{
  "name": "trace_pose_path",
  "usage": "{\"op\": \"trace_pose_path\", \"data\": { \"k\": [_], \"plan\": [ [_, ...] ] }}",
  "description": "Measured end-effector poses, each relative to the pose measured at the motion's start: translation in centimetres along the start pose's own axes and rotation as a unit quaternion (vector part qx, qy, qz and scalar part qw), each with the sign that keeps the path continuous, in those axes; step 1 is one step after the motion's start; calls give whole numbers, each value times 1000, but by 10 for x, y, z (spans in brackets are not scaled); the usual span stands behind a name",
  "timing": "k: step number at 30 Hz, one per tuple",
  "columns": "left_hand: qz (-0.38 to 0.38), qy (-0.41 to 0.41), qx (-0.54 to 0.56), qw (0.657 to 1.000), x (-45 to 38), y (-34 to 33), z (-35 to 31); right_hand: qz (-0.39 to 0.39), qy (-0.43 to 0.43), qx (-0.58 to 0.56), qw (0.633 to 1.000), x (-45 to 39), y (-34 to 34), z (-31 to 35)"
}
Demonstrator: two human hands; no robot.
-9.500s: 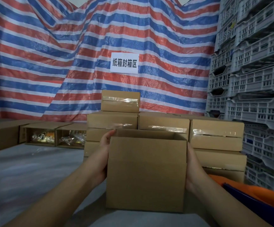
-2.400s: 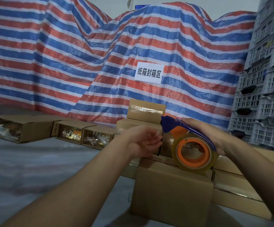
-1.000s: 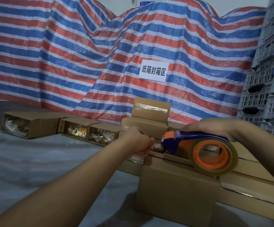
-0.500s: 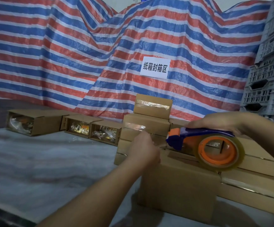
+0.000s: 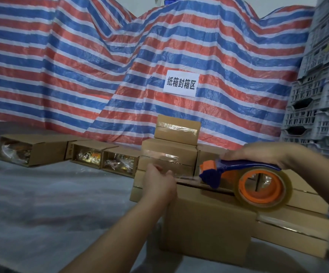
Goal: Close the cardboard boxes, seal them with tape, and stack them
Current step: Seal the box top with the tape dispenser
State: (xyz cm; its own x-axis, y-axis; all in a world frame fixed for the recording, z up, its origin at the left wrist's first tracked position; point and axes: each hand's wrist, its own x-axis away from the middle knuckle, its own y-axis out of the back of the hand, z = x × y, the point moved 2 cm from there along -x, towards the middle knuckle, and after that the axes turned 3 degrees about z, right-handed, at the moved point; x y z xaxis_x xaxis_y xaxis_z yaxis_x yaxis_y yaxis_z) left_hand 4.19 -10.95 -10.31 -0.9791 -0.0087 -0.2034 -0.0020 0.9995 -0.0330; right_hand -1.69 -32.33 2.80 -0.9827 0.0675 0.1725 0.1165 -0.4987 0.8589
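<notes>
Since half a second ago the left hand (image 5: 159, 184) has settled lower against the far-left top edge of the closed cardboard box (image 5: 207, 223), and the tape dispenser (image 5: 244, 180) has drawn slightly rightward, leaving a short clear strip of tape (image 5: 187, 177) stretched between them.

The step in hand is sealing: the box's flaps are down and the tape's free end is being anchored at the left end of the seam. The left fingers are curled together and appear to pinch or press that tape end, though blur makes the exact contact hard to read. The right hand (image 5: 258, 156) is wrapped over the dispenser's blue handle, gripping it from above, with the orange roll hanging just above the box top near its right side.

The box stands on the grey table (image 5: 41, 203) near its front-right part, just in front of the stack of sealed boxes (image 5: 171, 152).

Next, I judge, the dispenser must be pulled rightward along the seam, kept low, while the left hand holds the end down.
</notes>
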Motion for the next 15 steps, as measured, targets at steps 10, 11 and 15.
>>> {"op": "trace_pose_path", "data": {
  "k": [10,11,15],
  "plan": [
    [23,54,95,994,-7,26,10,6,-27,140,990,-22,-5,27],
    [24,56,99,993,-7,26,11,2,-26,141,990,-23,-4,27],
    [19,69,120,990,-6,24,15,9,-21,132,991,-26,-5,27]
  ]
}}
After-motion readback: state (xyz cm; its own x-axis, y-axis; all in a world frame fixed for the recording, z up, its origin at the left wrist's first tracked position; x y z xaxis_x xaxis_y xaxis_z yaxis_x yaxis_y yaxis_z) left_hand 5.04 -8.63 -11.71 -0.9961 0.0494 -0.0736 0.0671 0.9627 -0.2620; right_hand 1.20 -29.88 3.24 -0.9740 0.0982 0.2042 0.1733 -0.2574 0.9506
